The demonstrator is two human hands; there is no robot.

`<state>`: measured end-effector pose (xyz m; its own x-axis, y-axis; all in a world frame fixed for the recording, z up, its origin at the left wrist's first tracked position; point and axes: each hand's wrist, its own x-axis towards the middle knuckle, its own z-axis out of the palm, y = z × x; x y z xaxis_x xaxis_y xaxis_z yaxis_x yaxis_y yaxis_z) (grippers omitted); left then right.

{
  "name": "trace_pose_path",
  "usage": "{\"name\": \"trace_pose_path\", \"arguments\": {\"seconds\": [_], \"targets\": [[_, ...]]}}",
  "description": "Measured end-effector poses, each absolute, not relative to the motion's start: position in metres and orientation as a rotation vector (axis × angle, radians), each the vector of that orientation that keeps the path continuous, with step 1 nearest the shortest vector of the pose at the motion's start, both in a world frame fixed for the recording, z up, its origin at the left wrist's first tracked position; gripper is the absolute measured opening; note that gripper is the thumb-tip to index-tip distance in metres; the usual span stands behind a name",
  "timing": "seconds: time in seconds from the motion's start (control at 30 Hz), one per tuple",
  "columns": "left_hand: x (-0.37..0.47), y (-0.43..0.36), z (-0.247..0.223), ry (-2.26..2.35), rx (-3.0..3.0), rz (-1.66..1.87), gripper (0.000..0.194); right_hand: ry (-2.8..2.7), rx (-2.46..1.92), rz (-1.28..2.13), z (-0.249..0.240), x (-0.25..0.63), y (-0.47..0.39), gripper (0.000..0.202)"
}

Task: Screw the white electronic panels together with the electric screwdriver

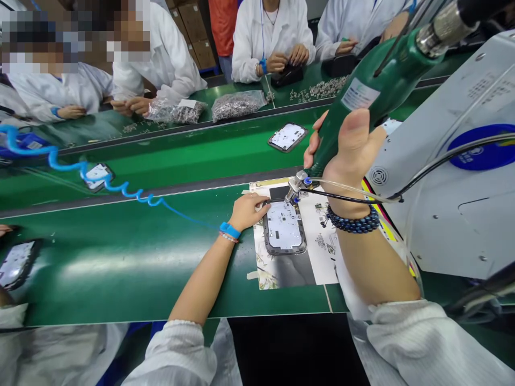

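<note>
A flat device panel [284, 228] with a dark frame and a pale inner plate lies on a printed sheet [295, 271] on the green table. My left hand [248, 211], with a blue wrist strap, rests at the panel's upper left corner, thumb and fingers closed on its edge. My right hand [350, 150] is wrapped round a green powered screwdriver [362, 96], held at a slant. Its metal head [296, 185] is over the panel's upper right edge; whether the tip touches cannot be made out.
A grey machine [458, 177] with hoses stands at the right. Beyond the table runs a green conveyor [193, 155] carrying a similar panel [287, 136]. A coiled blue cord [116, 185] crosses the left. Co-workers sit opposite, near bags of small metal parts [237, 105].
</note>
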<state>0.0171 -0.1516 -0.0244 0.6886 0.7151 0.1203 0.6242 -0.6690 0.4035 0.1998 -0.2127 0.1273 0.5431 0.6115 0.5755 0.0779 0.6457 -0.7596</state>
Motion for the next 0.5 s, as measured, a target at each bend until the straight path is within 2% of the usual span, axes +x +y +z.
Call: {"name": "trace_pose_path", "arguments": {"seconds": [0.37,0.5], "targets": [[0.017,-0.153,-0.024,1.009,2.554,0.428,0.031,-0.977,-0.816,0.414,0.123,0.198,-0.210,0.057],[0.008,-0.152,-0.022,0.835,2.556,0.452,0.050,-0.967,-0.825,0.436,0.117,0.195,-0.204,0.060]]}}
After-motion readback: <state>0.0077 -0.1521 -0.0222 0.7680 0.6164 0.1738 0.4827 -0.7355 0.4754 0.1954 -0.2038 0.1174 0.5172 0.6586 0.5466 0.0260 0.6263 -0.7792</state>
